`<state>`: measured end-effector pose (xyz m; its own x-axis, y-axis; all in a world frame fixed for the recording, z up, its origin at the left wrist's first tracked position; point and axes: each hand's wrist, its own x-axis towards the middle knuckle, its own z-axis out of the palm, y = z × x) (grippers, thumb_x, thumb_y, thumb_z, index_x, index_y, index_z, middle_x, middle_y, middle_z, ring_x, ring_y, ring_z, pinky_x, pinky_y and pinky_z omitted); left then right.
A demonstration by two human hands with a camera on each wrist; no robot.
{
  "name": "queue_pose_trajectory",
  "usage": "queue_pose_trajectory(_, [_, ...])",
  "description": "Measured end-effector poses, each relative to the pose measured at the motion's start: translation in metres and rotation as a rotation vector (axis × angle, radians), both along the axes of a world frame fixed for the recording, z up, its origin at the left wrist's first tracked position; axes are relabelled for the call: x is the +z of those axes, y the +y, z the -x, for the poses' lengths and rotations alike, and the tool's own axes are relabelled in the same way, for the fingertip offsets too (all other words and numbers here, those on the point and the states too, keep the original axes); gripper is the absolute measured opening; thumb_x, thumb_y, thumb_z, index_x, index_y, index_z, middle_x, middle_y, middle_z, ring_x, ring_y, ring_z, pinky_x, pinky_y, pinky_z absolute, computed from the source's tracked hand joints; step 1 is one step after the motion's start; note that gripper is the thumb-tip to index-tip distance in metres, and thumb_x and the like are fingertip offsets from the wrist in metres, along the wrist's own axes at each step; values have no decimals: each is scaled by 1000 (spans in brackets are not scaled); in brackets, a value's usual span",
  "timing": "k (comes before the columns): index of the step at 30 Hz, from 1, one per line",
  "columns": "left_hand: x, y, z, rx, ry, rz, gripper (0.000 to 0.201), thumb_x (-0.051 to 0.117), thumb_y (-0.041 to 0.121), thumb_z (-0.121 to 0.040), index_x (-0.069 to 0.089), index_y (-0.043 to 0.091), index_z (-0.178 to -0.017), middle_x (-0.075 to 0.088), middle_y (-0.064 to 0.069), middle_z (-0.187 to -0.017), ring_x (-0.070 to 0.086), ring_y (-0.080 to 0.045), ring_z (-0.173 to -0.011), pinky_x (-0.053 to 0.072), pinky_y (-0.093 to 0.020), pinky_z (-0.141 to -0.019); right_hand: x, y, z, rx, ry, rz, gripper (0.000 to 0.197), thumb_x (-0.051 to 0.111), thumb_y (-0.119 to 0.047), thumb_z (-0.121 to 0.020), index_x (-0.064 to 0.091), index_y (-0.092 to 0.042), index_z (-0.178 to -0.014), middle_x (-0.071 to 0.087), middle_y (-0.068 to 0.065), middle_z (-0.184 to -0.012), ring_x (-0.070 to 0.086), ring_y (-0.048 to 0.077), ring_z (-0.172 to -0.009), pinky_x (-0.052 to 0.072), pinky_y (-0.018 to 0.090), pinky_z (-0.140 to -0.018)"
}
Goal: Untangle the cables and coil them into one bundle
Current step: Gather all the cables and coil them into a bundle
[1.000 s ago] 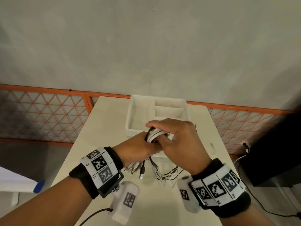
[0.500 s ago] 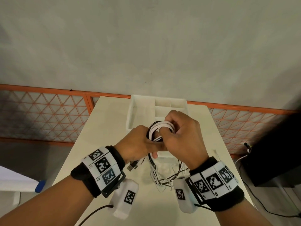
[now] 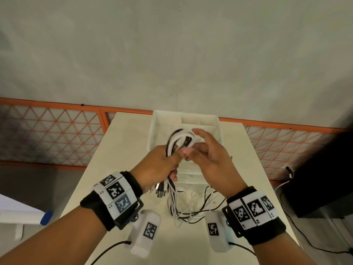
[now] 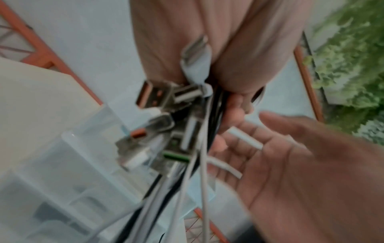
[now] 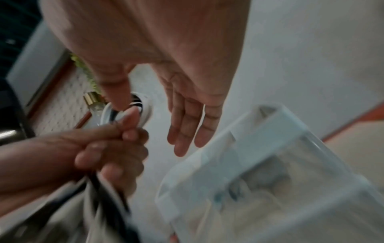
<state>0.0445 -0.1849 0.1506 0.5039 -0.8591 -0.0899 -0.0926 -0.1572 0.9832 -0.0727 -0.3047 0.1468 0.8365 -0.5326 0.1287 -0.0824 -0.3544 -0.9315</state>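
A bundle of black and white cables (image 3: 179,140) rises in a loop out of my left hand (image 3: 162,165), whose fingers are curled tightly round it. Several USB plugs (image 3: 161,190) stick out below that fist, clearly seen as metal plugs (image 4: 158,98) in the left wrist view. The loose cable tails (image 3: 191,211) hang down to the table. My right hand (image 3: 206,155) is beside the loop with fingers straight and spread, thumb near the coil, holding nothing. The right wrist view shows the right fingers (image 5: 187,128) extended and the left fist (image 5: 112,151) round the cables.
A white divided plastic bin (image 3: 215,127) stands on the pale table (image 3: 118,150) just behind my hands. An orange mesh fence (image 3: 57,134) runs behind the table. A dark box (image 3: 324,178) with wires sits on the floor at the right.
My right hand, which gripped the cable loop, has let go and opened beside it. The left hand keeps hold, and the coil now stands free above it.
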Motion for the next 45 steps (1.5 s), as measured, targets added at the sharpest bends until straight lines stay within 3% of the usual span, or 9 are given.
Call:
queue_pose_trajectory(4, [7, 1, -10, 34, 80, 103, 45, 56, 51, -87, 53, 12, -65, 56, -1, -52, 64, -26, -58, 58, -43, -74, -28, 11, 6, 291, 291, 18, 59, 76, -35, -77, 56, -26, -132, 72, -5, -117, 69, 9, -105, 53, 37, -99])
queue_pose_trajectory(7, [14, 1, -9, -21, 149, 171, 44, 56, 46, -89, 49, 5, -73, 39, 2, -47, 49, -17, -44, 58, -43, -69, -34, 19, 2, 298, 444, 51, 15, 72, -19, -79, 75, -15, -94, 75, -1, -80, 69, 13, -70, 59, 34, -72])
queue_pose_trajectory(13, [21, 18, -14, -195, 196, -47, 33, 63, 42, -90, 60, 18, -67, 30, 2, -49, 31, -13, -42, 46, -31, -58, -43, -6, 1, 86, 652, 215, 28, 77, -25, -76, 65, -19, -53, 53, -3, -49, 44, 6, -42, 37, 17, -45])
queue_pose_trajectory(19, [-16, 16, -2, -114, -304, -379, 49, 87, 43, -68, 71, 33, -113, 75, 16, -92, 67, -1, -76, 50, -15, -72, -33, -19, 1, -234, 672, 552, 23, 73, -39, -73, 73, -17, -67, 66, -1, -62, 63, 19, -65, 47, 24, -55])
queue_pose_trajectory(22, [-32, 12, -1, -56, -486, -465, 29, 80, 43, -76, 74, 27, -99, 70, 13, -82, 65, -8, -83, 41, -8, -63, -23, -16, 4, -327, 648, 568, 17, 71, -37, -71, 70, -19, -72, 66, 0, -72, 63, 24, -74, 49, 28, -64])
queue_pose_trajectory(27, [-41, 9, -14, 94, -434, -492, 20, 72, 46, -82, 67, 28, -77, 66, 5, -66, 63, -16, -69, 41, -19, -57, -10, -28, 14, -309, 453, 433, 26, 77, -30, -70, 59, -20, -55, 60, -4, -57, 59, 18, -62, 42, 25, -52])
queue_pose_trajectory(35, [-37, 1, -30, 356, 86, -206, 30, 67, 24, -92, 73, -2, -81, 62, -10, -67, 37, -13, -39, 34, -25, -49, 0, -27, 28, -20, 141, 20, 18, 62, -22, -98, 76, -25, -87, 67, -3, -63, 54, 7, -52, 42, 16, -55])
queue_pose_trajectory(39, [-25, -1, -14, 261, 102, -226, 66, 61, 66, -80, 72, 2, -93, 63, -5, -74, 43, -16, -49, 41, -27, -55, -14, -3, 18, -65, -69, -65, 25, 60, -16, -100, 79, -31, -92, 62, -3, -62, 52, 11, -54, 44, 20, -57])
queue_pose_trajectory(45, [-3, -1, 8, 19, 133, -180, 55, 63, 70, -69, 67, 16, -64, 64, 0, -59, 53, -10, -50, 45, -18, -52, -38, 42, -4, -67, -233, 310, 22, 56, 3, -92, 72, -10, -86, 63, 2, -75, 58, 8, -64, 46, 19, -58])
